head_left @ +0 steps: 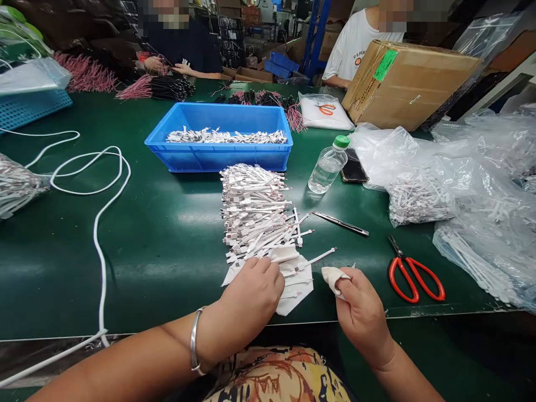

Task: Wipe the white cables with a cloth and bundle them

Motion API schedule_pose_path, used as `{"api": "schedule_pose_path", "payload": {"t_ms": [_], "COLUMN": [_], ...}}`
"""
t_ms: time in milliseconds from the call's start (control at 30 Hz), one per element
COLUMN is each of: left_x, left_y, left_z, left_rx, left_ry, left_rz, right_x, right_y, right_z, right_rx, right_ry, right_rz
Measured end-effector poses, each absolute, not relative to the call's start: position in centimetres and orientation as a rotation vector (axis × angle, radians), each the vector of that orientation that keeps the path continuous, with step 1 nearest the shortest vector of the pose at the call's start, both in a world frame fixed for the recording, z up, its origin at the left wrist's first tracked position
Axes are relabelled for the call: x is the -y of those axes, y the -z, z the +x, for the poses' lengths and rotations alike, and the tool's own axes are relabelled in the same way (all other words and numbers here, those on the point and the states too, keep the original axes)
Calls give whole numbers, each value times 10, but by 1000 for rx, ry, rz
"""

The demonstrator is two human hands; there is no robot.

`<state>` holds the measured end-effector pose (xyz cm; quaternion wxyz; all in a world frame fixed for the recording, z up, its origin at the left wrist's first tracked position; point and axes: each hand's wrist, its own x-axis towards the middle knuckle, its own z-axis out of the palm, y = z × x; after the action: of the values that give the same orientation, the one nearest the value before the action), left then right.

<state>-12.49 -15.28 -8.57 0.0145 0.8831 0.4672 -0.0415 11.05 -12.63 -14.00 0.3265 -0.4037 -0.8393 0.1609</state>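
Note:
My left hand (255, 287) is closed over a white cloth (299, 298) at the near edge of the table. Its fingertips are turned down and hidden, so I cannot make out what they grip. Several short white cable pieces lie across the cloth. Beyond it stretches a long pile of short white cables with small connector ends (255, 206). To the right, just over the table edge, my right hand (362, 312) pinches a crumpled white cloth piece (334, 277) between thumb and fingers. A slim utility knife (341, 223) and red-handled scissors (416, 273) lie near that hand.
A blue bin (221, 157) with white pieces stands behind the pile. A bottle (328, 167), a phone (354, 167) and plastic bags of parts (481, 195) are at right. White cord (98, 234) loops at left. Two people sit across the table, near a cardboard box (410, 84).

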Motion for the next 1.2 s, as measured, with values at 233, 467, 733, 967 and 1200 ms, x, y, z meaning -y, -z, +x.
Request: {"api": "schedule_pose_path", "payload": {"t_ms": [233,467,733,967,1200], "left_x": [148,143,141,170,184], "left_y": [75,67,77,88,108], "left_z": [-135,-140,-141,-134,-124], "left_rx": [-1493,-1411,-1474,-1558,-1613], "left_ry": [-35,32,-29,-191,-345], "left_rz": [2500,2443,2487,2488,2429], "right_x": [127,127,125,128,106], "right_y": [143,143,144,124,114], "right_z": [110,110,110,92,69], "right_rx": [2178,2188,2193,2323,2836], "right_ry": [-417,-408,-410,-502,-183], "right_rz": [-1056,-1057,-1073,-1084,-666]}}
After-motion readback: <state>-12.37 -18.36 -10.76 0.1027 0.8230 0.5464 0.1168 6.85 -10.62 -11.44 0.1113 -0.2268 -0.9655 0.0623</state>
